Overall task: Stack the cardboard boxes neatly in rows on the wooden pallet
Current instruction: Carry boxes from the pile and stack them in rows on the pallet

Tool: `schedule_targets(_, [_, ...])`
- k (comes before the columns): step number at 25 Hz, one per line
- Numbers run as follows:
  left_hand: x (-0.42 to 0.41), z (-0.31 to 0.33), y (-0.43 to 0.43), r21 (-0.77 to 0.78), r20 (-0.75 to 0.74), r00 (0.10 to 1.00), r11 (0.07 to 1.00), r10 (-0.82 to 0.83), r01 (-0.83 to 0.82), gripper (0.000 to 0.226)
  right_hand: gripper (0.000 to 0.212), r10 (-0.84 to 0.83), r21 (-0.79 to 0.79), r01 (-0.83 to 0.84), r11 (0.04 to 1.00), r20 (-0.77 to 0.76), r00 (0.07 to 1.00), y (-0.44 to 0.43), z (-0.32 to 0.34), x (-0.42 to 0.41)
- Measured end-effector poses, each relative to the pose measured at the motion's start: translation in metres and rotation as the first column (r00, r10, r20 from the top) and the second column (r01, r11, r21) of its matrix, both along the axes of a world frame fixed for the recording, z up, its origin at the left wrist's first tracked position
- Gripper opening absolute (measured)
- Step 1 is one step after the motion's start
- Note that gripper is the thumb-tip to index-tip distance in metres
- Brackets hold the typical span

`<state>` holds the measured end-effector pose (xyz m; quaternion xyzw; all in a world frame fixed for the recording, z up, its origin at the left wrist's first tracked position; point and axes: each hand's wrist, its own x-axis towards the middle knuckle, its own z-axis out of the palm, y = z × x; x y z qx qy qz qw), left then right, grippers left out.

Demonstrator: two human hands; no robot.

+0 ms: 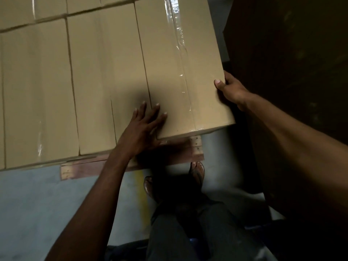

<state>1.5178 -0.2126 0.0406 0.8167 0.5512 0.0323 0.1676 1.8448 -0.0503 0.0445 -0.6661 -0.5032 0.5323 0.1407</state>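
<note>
A long tan cardboard box (178, 59) with clear tape along its top lies at the right end of a row of like boxes (105, 76) on the wooden pallet (169, 157). Its near end sticks out a little past its neighbours. My right hand (228, 89) grips its right near edge, thumb on top, fingers hidden down the side. My left hand (145, 127) rests flat with fingers spread over the seam between this box and the one to its left, at their near end.
More box rows (47, 10) fill the pallet behind. A dark tall mass (291, 63) stands close on the right. Grey floor (33, 204) with a yellow line (140, 185) lies in front; my feet (196, 171) stand by the pallet's corner.
</note>
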Motion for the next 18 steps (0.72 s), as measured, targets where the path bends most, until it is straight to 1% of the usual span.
schedule_targets(2, [-0.001, -0.006, -0.006, 0.06, 0.045, 0.999, 0.998, -0.01, 0.007, 0.079, 0.055, 0.021, 0.002, -0.021, 1.0, 0.008, 1.0, -0.001, 0.003, 0.0])
schedule_targets(4, [-0.004, -0.01, -0.009, 0.094, 0.072, 0.997, 0.996, -0.014, 0.008, 0.076, 0.056, 0.027, 0.008, -0.027, 1.0, 0.012, 1.0, -0.002, 0.005, -0.001])
schedule_targets(7, [-0.005, -0.016, -0.009, 0.074, 0.076, 0.997, 0.997, 0.002, -0.008, 0.081, 0.054, 0.041, 0.028, -0.042, 0.999, 0.045, 0.998, 0.0, 0.004, -0.001])
schedule_targets(11, [-0.005, -0.023, -0.006, 0.07, 0.086, 0.996, 0.997, -0.017, 0.011, 0.085, 0.052, 0.03, 0.036, -0.03, 0.999, 0.011, 0.999, -0.001, 0.003, 0.001])
schedule_targets(14, [-0.007, -0.026, -0.006, 0.028, 0.113, 0.994, 1.0, 0.005, -0.008, 0.089, 0.054, 0.043, 0.027, -0.045, 0.999, 0.055, 0.998, -0.001, 0.004, -0.001])
schedule_targets(15, [-0.008, -0.026, -0.006, 0.018, 0.113, 0.994, 1.0, 0.002, -0.004, 0.091, 0.056, 0.058, 0.028, -0.062, 0.998, 0.105, 0.993, -0.001, 0.007, -0.003])
schedule_targets(16, [-0.01, -0.025, -0.005, 0.014, 0.114, 0.993, 1.0, -0.004, 0.003, 0.093, 0.058, 0.089, 0.041, -0.099, 0.994, 0.19, 0.978, -0.002, 0.01, -0.005])
schedule_targets(18, [-0.012, -0.019, -0.006, -0.017, 0.106, 0.994, 1.0, 0.016, -0.014, 0.099, 0.066, 0.128, 0.082, -0.176, 0.981, 0.407, 0.904, -0.014, 0.019, -0.012])
